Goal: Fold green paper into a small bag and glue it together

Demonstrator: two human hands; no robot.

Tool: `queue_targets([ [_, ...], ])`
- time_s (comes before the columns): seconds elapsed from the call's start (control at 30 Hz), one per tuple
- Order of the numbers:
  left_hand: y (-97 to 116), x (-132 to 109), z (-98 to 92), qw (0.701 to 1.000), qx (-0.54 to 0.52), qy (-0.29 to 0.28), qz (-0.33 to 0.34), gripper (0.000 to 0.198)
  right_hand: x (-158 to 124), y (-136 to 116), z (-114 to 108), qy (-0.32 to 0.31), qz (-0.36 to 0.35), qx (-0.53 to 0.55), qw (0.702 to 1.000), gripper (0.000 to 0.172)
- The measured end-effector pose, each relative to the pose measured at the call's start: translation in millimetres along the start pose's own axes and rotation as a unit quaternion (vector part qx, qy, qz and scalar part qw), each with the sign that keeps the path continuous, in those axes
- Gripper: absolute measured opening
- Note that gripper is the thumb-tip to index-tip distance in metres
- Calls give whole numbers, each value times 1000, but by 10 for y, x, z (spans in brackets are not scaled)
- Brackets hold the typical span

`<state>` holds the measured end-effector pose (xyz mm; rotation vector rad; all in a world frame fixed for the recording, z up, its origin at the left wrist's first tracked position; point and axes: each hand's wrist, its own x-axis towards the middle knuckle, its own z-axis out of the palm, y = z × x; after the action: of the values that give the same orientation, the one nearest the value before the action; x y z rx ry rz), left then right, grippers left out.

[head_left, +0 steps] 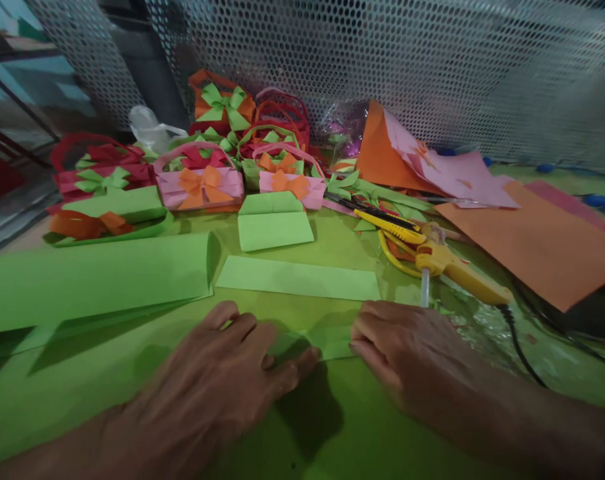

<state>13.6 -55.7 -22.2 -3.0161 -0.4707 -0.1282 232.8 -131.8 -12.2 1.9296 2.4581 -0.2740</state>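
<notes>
A green paper strip [335,343] lies low on the green table between my hands. My left hand [232,363] is closed over its left part, fingers curled and thumb stretched along the paper; the hand hides that end. At the other end my right hand [397,340] pinches the strip, with the fingertips partly hidden. Just beyond the hands lies a flat, lighter green strip [297,279]. Behind that stands a folded green paper piece [275,223] with a creased top flap.
Small paper baskets with bows [200,183] crowd the back. A curled green sheet [92,277] lies at left. On the right are a yellow glue gun [457,270] with its cord, a yellow cutter [392,227], scissors, and orange sheets [537,233]. A perforated metal panel [382,53] rises behind.
</notes>
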Motion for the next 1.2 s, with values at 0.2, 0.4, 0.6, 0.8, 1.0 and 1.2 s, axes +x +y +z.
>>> queue_targets([
  [0.2,2,9,35,1000,3,20,7,37,19,-2,-72,-19,11,-7,1000,19],
  [0.4,43,-10,15,999,45,-28,12,47,21,-10,-98,-38,27,14,999,15],
  [0.6,45,9,-35,996,-4,-85,9,51,46,44,-103,-57,35,2,998,13],
  [0.8,47,44,-40,996,-3,-92,8,47,-33,83,-100,-2,4,-9,1000,18],
  [1.0,55,16,31,997,33,-67,18,49,-94,-99,86,141,-160,-46,976,31],
  [1.2,55,14,71,998,50,33,21,32,-103,-202,269,200,-153,-114,961,24],
])
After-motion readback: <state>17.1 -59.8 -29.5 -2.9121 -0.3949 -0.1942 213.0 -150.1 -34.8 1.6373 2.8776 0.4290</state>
